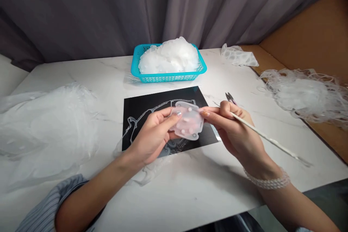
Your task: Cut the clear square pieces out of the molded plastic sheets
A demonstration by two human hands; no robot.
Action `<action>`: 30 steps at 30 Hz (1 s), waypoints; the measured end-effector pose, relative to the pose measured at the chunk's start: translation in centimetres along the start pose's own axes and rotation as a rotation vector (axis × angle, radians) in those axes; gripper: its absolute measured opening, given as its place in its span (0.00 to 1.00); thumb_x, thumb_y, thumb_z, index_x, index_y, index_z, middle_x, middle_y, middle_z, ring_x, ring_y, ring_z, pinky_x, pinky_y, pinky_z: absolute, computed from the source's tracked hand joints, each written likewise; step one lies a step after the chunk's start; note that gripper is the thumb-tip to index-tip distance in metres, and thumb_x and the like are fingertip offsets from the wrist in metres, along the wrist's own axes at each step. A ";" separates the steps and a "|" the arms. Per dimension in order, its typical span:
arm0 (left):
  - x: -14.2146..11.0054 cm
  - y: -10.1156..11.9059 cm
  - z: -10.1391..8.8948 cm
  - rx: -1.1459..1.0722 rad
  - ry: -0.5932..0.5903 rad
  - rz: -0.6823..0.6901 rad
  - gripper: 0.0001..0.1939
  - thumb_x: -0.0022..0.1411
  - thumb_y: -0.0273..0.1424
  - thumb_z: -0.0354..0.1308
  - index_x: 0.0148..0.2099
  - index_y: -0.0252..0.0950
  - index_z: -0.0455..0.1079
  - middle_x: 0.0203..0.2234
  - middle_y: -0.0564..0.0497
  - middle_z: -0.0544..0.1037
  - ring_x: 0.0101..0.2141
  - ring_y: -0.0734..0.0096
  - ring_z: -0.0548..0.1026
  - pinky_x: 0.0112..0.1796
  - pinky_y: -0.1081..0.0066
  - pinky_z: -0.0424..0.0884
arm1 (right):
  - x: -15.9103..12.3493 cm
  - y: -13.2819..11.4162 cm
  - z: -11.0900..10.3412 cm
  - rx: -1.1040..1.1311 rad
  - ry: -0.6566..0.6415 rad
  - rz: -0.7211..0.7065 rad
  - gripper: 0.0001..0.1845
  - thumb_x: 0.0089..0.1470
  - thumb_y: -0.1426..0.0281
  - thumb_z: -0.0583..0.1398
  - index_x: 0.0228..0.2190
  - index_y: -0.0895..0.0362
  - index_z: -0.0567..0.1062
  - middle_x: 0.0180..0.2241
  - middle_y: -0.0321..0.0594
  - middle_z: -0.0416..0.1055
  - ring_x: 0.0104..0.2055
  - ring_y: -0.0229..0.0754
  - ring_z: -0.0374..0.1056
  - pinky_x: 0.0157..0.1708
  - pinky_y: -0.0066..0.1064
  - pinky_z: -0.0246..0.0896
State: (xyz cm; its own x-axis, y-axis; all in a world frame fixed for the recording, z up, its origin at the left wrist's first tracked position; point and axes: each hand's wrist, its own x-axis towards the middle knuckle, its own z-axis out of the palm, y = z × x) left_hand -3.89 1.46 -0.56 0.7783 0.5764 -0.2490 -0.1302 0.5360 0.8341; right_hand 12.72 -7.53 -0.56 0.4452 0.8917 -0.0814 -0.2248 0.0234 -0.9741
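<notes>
A translucent whitish silicone pad (187, 125) with small raised dots and notched edges is held above a black mat (141, 105). My left hand (154, 132) grips its left side, thumb on top and fingers beneath. At its upper right edge, the thumb and forefinger of my right hand (233, 127) pinch the pad. A thin whitish stick with a pointed metal-like tip (269, 138) also lies across my right hand, slanting down to the right. On the mat, a strip of clear trimmed frame (146, 114) curves behind my left hand, and other clear pieces (171, 148) lie partly hidden under it.
A turquoise basket (168, 78) heaped with translucent pieces stands at the back. Small snips (230, 98) lie behind my right hand. Clear plastic sheets (54, 130) pile up at left. Stringy offcuts (304, 94) and a dotted clear sheet (239, 55) lie at right, near a cardboard box (310, 25).
</notes>
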 end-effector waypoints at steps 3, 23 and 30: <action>0.2 0.5 -0.8 0.007 -0.016 -0.061 0.13 0.66 0.31 0.58 0.50 0.33 0.76 0.43 0.43 0.82 0.44 0.63 0.80 0.47 0.66 0.75 | 0.8 0.5 -0.9 -0.030 0.027 0.005 0.28 0.50 0.70 0.68 0.20 0.54 0.52 0.32 0.37 0.79 0.32 0.40 0.74 0.33 0.34 0.70; 0.4 1.8 -2.8 0.505 0.028 -0.180 0.14 0.58 0.40 0.65 0.33 0.32 0.77 0.15 0.55 0.71 0.16 0.81 0.66 0.15 0.82 0.60 | 0.5 1.4 -0.3 -0.023 -0.049 0.089 0.31 0.50 0.66 0.69 0.19 0.55 0.50 0.19 0.28 0.49 0.22 0.31 0.51 0.22 0.23 0.54; 0.2 2.2 -2.4 0.517 0.042 -0.187 0.11 0.62 0.34 0.60 0.33 0.31 0.77 0.15 0.56 0.71 0.15 0.83 0.66 0.16 0.83 0.60 | 0.4 1.2 -0.2 0.165 -0.084 0.206 0.28 0.50 0.71 0.68 0.19 0.54 0.52 0.19 0.28 0.52 0.23 0.32 0.56 0.25 0.25 0.63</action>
State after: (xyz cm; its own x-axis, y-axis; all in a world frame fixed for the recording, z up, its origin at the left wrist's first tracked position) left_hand -5.47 4.26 0.07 0.7328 0.5303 -0.4263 0.3348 0.2645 0.9044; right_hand 12.81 -7.23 -1.81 0.3035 0.9196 -0.2495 -0.4440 -0.0952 -0.8910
